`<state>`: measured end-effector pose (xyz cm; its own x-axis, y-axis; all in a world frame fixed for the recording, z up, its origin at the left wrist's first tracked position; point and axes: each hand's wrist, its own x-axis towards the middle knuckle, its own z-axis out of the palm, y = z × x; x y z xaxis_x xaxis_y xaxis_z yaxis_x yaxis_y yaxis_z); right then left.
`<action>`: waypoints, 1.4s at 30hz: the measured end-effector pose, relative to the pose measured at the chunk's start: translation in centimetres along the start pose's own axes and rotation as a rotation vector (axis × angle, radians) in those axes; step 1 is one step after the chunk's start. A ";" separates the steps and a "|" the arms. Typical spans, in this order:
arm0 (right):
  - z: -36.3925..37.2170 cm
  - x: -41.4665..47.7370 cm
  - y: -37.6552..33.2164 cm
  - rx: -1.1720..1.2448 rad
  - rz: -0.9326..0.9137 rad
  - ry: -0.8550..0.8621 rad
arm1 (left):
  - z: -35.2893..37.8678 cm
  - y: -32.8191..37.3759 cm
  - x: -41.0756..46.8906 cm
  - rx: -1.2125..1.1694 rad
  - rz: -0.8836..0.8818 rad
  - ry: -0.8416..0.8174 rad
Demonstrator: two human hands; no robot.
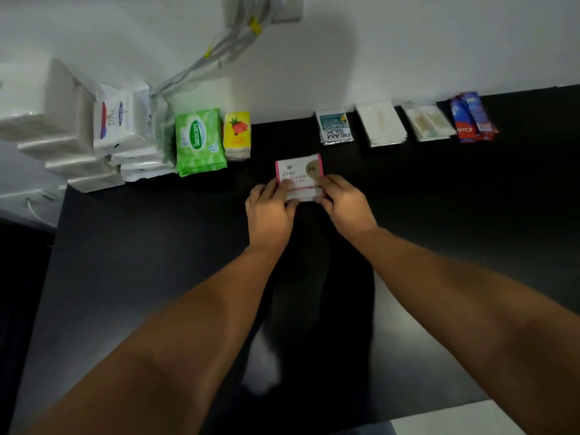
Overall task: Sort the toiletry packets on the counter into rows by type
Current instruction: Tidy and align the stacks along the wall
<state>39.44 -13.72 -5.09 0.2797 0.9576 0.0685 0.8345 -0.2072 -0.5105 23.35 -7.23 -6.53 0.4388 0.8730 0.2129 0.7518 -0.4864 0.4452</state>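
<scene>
Head view. Shows pink packet (299,175) out on counter (439,199), well short of the back row, gripped at its near edge by left hand (271,211) and right hand (343,204), fingers curled over both near corners. Looks mostly done: along the wall, grouped by type, green wipes pack (199,141), yellow packet (237,135), silver sachet (334,125), white packets (384,122), clear packets (428,122), toothpaste packets (474,117). Leaves, by judgement, pink packet to seat in the gap between yellow packet and silver sachet.
</scene>
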 end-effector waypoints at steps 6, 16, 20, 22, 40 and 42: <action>1.7 5.7 0.8 0.004 0.033 0.019 | 2.2 -1.1 4.9 -0.084 -0.053 -0.011; 1.7 11.6 0.1 -0.368 0.050 0.096 | 3.6 -0.8 9.7 -0.005 -0.103 0.013; 1.3 12.8 0.1 -0.360 0.104 0.044 | 3.7 -0.7 10.6 0.043 -0.109 0.022; 1.1 13.1 0.0 -0.309 0.124 0.031 | 3.9 -0.8 11.1 0.070 -0.104 0.026; 1.7 10.7 -3.2 0.052 -0.005 0.283 | 1.2 -1.2 6.8 -0.362 -0.151 0.164; 2.7 10.0 -5.1 0.207 -0.026 0.316 | 0.3 -1.7 4.8 -0.417 -0.196 0.251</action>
<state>36.73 -2.52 -4.15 0.4195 0.8462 0.3285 0.7387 -0.1079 -0.6654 24.33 -2.23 -6.53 0.1393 0.9527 0.2699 0.5258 -0.3022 0.7951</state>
